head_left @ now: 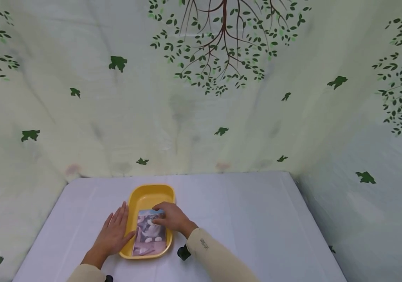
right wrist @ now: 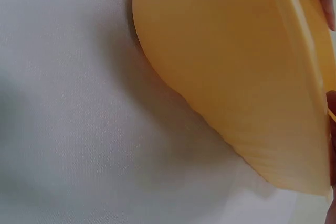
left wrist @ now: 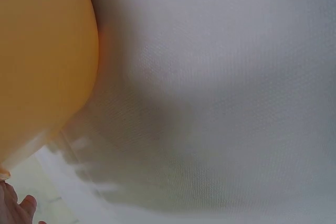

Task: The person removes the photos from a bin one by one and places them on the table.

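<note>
A picture-covered booklet or card (head_left: 148, 237), showing a grey-and-white cat, lies in a yellow tray (head_left: 145, 203). My right hand (head_left: 174, 217) reaches over the tray's right rim to the booklet's upper right part. Its thumb is over the cover and its forefinger is along the top edge, with a gap between them. My left hand (head_left: 114, 233) rests along the tray's left rim, fingers straight and thumb spread towards the booklet. The left wrist view shows the tray's outer wall (left wrist: 44, 51); the right wrist view shows its side (right wrist: 226, 61).
The tray stands on a table with a white cover (head_left: 243, 219), left of its middle. Behind and beside it hang pale sheets (head_left: 193, 117) printed with leaves and branches. A small dark device (head_left: 184, 252) is at my right wrist.
</note>
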Motion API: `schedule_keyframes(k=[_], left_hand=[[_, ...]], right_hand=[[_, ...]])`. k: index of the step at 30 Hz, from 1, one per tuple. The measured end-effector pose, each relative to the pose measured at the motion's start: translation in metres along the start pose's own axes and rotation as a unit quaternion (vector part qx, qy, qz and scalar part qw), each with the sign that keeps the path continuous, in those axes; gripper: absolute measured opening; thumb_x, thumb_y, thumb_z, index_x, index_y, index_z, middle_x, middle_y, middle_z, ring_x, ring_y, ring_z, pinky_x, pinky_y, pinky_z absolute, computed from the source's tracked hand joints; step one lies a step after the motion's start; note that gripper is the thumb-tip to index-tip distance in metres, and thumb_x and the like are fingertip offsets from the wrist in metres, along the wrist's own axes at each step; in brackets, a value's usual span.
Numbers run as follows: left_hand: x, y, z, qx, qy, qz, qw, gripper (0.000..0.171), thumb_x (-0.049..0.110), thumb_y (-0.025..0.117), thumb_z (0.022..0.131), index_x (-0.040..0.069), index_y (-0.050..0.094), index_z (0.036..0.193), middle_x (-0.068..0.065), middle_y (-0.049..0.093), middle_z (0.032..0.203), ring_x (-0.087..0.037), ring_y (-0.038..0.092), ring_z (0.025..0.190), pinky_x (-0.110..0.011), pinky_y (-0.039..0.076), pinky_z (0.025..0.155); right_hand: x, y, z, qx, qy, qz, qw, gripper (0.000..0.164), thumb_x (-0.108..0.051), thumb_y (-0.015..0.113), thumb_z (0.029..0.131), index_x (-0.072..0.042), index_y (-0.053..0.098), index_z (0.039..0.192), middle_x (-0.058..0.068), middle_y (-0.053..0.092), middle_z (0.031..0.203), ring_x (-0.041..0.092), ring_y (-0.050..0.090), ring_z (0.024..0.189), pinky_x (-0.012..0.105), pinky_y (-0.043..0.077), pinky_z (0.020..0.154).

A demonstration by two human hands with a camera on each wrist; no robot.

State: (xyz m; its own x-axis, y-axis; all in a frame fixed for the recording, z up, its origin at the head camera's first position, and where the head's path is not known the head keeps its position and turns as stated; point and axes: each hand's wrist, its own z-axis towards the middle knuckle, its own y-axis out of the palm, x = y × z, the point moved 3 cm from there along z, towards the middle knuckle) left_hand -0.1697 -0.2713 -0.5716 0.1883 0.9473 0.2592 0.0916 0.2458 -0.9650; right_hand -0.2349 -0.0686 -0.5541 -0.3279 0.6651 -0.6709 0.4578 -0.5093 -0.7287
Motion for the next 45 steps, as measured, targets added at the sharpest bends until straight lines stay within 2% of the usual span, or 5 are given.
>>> schedule_keyframes(k=[9, 20, 27, 33, 45], left_hand=[[-0.002, 0.005, -0.001, 0.012, 0.007, 0.018, 0.9997, 0.088, 0.037, 0.06, 0.091, -0.008, 0.012, 0.15, -0.024, 0.013, 0.157, -0.045, 0.019, 0.14, -0.062, 0.013, 0.111], [0.001, 0.006, 0.0, 0.017, 0.0, 0.022, 0.9996, 0.089, 0.039, 0.061, 0.089, -0.006, 0.014, 0.15, -0.022, 0.014, 0.157, -0.044, 0.022, 0.139, -0.064, 0.012, 0.11], [0.0, 0.004, 0.001, 0.012, -0.01, 0.04, 0.9991, 0.092, 0.044, 0.059, 0.09, -0.005, 0.011, 0.151, -0.021, 0.012, 0.158, -0.042, 0.021, 0.139, -0.066, 0.006, 0.109], [0.001, 0.003, 0.001, 0.002, -0.018, 0.036, 0.9992, 0.093, 0.044, 0.061, 0.088, -0.006, 0.012, 0.151, -0.022, 0.012, 0.158, -0.043, 0.021, 0.14, -0.066, 0.007, 0.11], [0.0, 0.003, -0.001, -0.012, -0.029, 0.031, 0.999, 0.094, 0.045, 0.061, 0.088, -0.006, 0.013, 0.15, -0.021, 0.01, 0.159, -0.044, 0.021, 0.14, -0.066, 0.009, 0.11]], right_hand=[[-0.017, 0.014, 0.013, 0.004, 0.031, -0.025, 0.999, 0.039, -0.033, 0.072, 0.085, -0.022, 0.065, 0.122, -0.012, 0.064, 0.114, 0.003, 0.057, 0.104, 0.022, 0.047, 0.095], [-0.023, 0.023, 0.028, 0.044, 0.05, 0.091, 0.994, 0.028, -0.025, 0.071, 0.087, -0.014, 0.069, 0.113, -0.009, 0.067, 0.101, 0.006, 0.06, 0.094, 0.023, 0.051, 0.087], [-0.017, 0.03, 0.031, 0.095, 0.095, 0.173, 0.976, 0.024, -0.016, 0.073, 0.084, -0.007, 0.071, 0.105, -0.004, 0.067, 0.09, 0.008, 0.061, 0.082, 0.025, 0.053, 0.079], [-0.014, 0.038, 0.031, 0.079, 0.172, 0.147, 0.971, 0.021, -0.021, 0.073, 0.084, -0.014, 0.072, 0.104, -0.006, 0.066, 0.091, 0.011, 0.055, 0.085, 0.029, 0.051, 0.083], [-0.013, 0.043, 0.035, 0.077, 0.199, 0.084, 0.973, 0.02, -0.026, 0.073, 0.084, -0.018, 0.072, 0.103, -0.01, 0.064, 0.089, 0.015, 0.046, 0.091, 0.034, 0.042, 0.089]])
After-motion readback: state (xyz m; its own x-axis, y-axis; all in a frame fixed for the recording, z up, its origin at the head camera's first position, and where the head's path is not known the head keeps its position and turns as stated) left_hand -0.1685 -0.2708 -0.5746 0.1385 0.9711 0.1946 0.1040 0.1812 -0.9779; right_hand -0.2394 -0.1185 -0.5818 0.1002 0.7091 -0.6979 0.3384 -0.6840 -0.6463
